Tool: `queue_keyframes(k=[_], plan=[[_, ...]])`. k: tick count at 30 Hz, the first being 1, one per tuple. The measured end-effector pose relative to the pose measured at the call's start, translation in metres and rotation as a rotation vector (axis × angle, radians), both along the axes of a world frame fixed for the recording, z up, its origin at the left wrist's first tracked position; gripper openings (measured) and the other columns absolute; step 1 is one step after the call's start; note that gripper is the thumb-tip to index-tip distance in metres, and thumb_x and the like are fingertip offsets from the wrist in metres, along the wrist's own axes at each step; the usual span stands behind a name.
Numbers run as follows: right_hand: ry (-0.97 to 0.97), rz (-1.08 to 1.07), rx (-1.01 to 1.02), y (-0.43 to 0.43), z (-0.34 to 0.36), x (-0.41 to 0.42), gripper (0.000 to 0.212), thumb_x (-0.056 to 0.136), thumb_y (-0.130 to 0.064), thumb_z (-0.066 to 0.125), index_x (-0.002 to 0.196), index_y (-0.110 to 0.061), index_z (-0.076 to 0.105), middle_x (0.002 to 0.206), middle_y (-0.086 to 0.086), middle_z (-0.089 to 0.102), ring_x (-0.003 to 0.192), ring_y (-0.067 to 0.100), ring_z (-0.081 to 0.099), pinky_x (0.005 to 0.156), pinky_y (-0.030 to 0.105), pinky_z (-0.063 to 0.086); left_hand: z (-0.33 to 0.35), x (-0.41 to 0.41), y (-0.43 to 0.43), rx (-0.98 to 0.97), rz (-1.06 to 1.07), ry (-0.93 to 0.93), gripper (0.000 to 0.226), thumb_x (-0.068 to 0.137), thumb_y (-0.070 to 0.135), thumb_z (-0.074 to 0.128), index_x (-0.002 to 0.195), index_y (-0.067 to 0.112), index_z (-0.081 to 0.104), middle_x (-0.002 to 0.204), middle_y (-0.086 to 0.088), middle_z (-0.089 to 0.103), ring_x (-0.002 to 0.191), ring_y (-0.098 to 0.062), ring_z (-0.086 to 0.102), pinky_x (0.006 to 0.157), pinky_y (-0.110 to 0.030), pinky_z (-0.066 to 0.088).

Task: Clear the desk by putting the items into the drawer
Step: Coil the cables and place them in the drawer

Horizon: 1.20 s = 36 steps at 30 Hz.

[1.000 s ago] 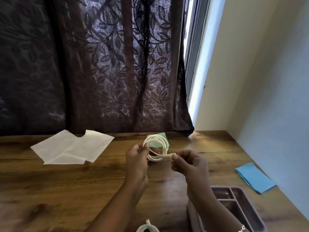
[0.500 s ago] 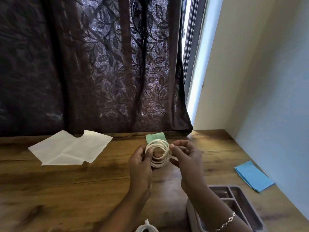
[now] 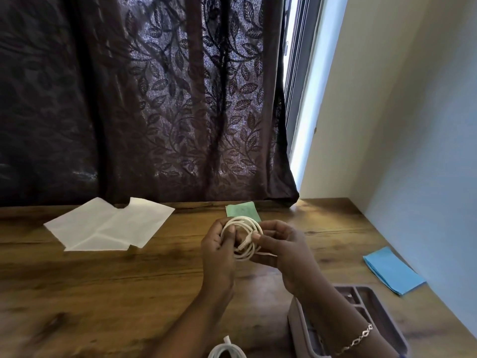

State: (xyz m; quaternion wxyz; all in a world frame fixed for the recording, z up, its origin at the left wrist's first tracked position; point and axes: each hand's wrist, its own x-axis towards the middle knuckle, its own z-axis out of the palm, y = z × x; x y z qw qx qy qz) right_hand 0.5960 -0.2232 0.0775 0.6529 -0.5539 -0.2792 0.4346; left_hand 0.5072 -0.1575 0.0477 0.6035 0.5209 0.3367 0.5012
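1. Where the desk (image 3: 103,293) meets the bottom of the view, about midway along its near edge, a white coil (image 3: 227,352) shows only its top. The frame cuts off the rest.
2. By the near right corner lies a grey tray (image 3: 294,324) divided into several compartments. The right forearm, with a bracelet (image 3: 357,339) at the wrist, crosses over it and hides much of the inside. One far compartment holds a small speck too tiny to name, and I cannot tell what the others hold.
3. Both hands are raised over the middle of the desk with a looped white cable (image 3: 242,226) between them.
   - The left hand (image 3: 219,254) grips the loops on their left side, fingers curled behind and thumb pressed on the front.
   - The right hand (image 3: 286,254) has its fingers bent in, pinching the cable at the loops' right side. A short loose end pokes out beneath its fingers.
4. Beyond the tray, by the right edge, a folded blue sheet (image 3: 392,271) lies flat.
5. Toward the far left, a creased white paper (image 3: 108,226) lies spread out. A green note (image 3: 242,211) sits at the far edge, just behind the cable.
6. Behind the far edge hangs a dark leaf-patterned curtain (image 3: 154,99), its hem reaching the desk. A bright window strip (image 3: 302,86) shows to its right, and a pale wall (image 3: 413,125) runs along the right edge.
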Motion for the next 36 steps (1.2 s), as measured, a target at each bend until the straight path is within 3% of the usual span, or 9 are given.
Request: queue_keyframes(k=[5, 9, 12, 17, 21, 25, 29, 32, 36], plan=[[-0.071, -0.112, 0.036, 0.000, -0.004, -0.001, 0.007, 0.083, 0.005, 0.059, 0.088, -0.001, 0.059, 0.078, 0.015, 0.066, 0.063, 0.020, 0.068, 0.054, 0.028, 0.055, -0.004, 0.004, -0.003, 0.141, 0.093, 0.100, 0.017, 0.094, 0.010, 0.049, 0.089, 0.020, 0.061, 0.083, -0.007, 0.067, 0.074, -0.018, 0.063, 0.061, -0.024, 0.052], [-0.374, -0.287, 0.013, 0.005, -0.012, 0.001, 0.011, 0.083, 0.000, 0.061, 0.078, -0.009, 0.058, 0.076, 0.009, 0.065, 0.071, 0.026, 0.067, 0.058, 0.038, 0.058, -0.004, 0.003, -0.010, 0.234, 0.074, 0.141, 0.008, 0.089, 0.012, 0.058, 0.094, 0.019, 0.059, 0.089, -0.002, 0.068, 0.079, -0.012, 0.065, 0.064, -0.022, 0.054], [-0.583, -0.383, 0.009, 0.008, -0.016, 0.003, 0.019, 0.082, 0.000, 0.062, 0.073, -0.016, 0.058, 0.068, 0.000, 0.063, 0.066, 0.017, 0.063, 0.061, 0.045, 0.058, -0.003, 0.000, -0.012, 0.271, -0.045, 0.155, 0.024, 0.080, 0.008, 0.069, 0.099, 0.018, 0.058, 0.092, 0.001, 0.067, 0.081, -0.006, 0.064, 0.067, -0.017, 0.052], [-0.647, -0.336, 0.041, 0.006, -0.023, 0.003, 0.013, 0.082, -0.002, 0.064, 0.082, -0.015, 0.067, 0.078, 0.002, 0.069, 0.073, 0.019, 0.068, 0.067, 0.041, 0.058, -0.003, -0.005, -0.005, 0.254, -0.077, 0.174, 0.035, 0.072, 0.006, 0.076, 0.096, 0.024, 0.058, 0.092, 0.003, 0.068, 0.082, -0.006, 0.064, 0.069, -0.018, 0.051], [-0.831, -0.325, 0.062, 0.001, -0.028, -0.006, 0.029, 0.084, -0.005, 0.064, 0.110, -0.016, 0.067, 0.102, 0.000, 0.062, 0.090, 0.012, 0.064, 0.079, 0.023, 0.054, 0.001, -0.006, -0.005, 0.131, -0.070, 0.094, 0.030, 0.075, -0.001, 0.071, 0.092, 0.022, 0.061, 0.091, -0.004, 0.070, 0.085, -0.019, 0.067, 0.073, -0.029, 0.055], [-1.036, -0.284, 0.027, -0.006, -0.033, -0.013, 0.049, 0.090, -0.006, 0.055, 0.136, -0.020, 0.045, 0.115, -0.004, 0.049, 0.097, 0.004, 0.053, 0.077, 0.003, 0.042, 0.004, -0.005, -0.013, 0.000, -0.084, 0.047, 0.022, 0.083, 0.000, 0.064, 0.090, 0.021, 0.063, 0.087, -0.005, 0.072, 0.080, -0.019, 0.069, 0.072, -0.035, 0.058], [-1.140, -0.220, 0.016, -0.013, -0.036, -0.020, 0.064, 0.091, -0.010, 0.056, 0.142, -0.025, 0.022, 0.116, -0.001, 0.054, 0.092, 0.009, 0.058, 0.074, 0.011, 0.045, 0.004, -0.006, -0.017, -0.057, -0.074, 0.040, 0.018, 0.089, 0.005, 0.058, 0.093, 0.021, 0.064, 0.089, -0.004, 0.072, 0.082, -0.017, 0.070, 0.073, -0.036, 0.058], [-1.188, -0.228, 0.006, -0.019, -0.031, -0.019, 0.058, 0.088, -0.017, 0.061, 0.141, -0.022, 0.036, 0.115, 0.000, 0.060, 0.079, 0.006, 0.057, 0.066, 0.002, 0.036, 0.005, -0.008, -0.025, -0.090, -0.097, 0.006, 0.018, 0.092, 0.006, 0.052, 0.096, 0.017, 0.065, 0.093, -0.005, 0.072, 0.088, -0.020, 0.069, 0.077, -0.036, 0.057], [-1.274, -0.311, 0.085, -0.027, -0.028, -0.013, 0.046, 0.083, -0.011, 0.064, 0.128, -0.012, 0.055, 0.086, 0.005, 0.071, 0.060, -0.001, 0.049, 0.055, -0.006, 0.032, 0.008, -0.010, -0.040, -0.136, -0.155, -0.064, 0.021, 0.094, 0.005, 0.048, 0.099, 0.018, 0.063, 0.095, -0.006, 0.072, 0.089, -0.019, 0.068, 0.075, -0.031, 0.055]])
